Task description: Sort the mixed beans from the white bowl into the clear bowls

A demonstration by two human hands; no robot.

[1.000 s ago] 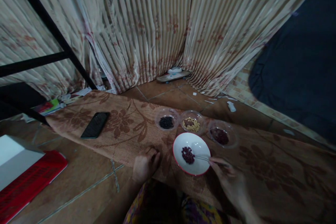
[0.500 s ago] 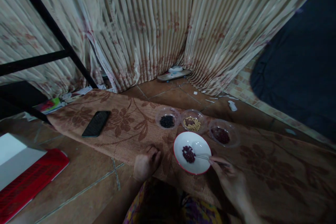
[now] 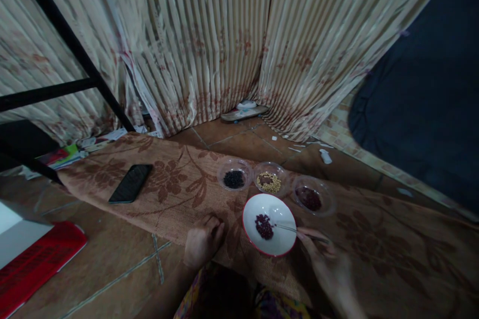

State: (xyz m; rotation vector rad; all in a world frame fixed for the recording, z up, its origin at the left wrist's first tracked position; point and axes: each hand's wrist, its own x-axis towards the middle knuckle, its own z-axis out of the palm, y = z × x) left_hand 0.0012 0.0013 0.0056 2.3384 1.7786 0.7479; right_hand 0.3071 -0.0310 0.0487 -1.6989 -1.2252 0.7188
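My right hand (image 3: 322, 254) grips a pair of metal tweezers (image 3: 287, 228) at the right rim of a white bowl with a red edge (image 3: 269, 246). The tweezers' tips reach inside, beside a heap of dark red beans (image 3: 264, 227); one bean lies right at the tips, and whether they pinch it I cannot tell. Curled closed on the cloth left of the bowl, my left hand (image 3: 204, 240) holds nothing visible. Behind the bowl stand three clear plastic bowls, with black beans (image 3: 233, 179), yellow beans (image 3: 270, 183) and dark red beans (image 3: 310, 199).
A brown flowered cloth (image 3: 172, 209) covers the long, low surface. A black phone (image 3: 130, 183) lies on its left part. On the tiled floor are a red and white box (image 3: 41, 264) and a skateboard (image 3: 245, 113) by the striped curtains (image 3: 224, 40).
The view has shifted slightly, so everything sits a little lower and further left. The tweezers' tips are now a little apart from the main bean heap, with a single bean beside them.
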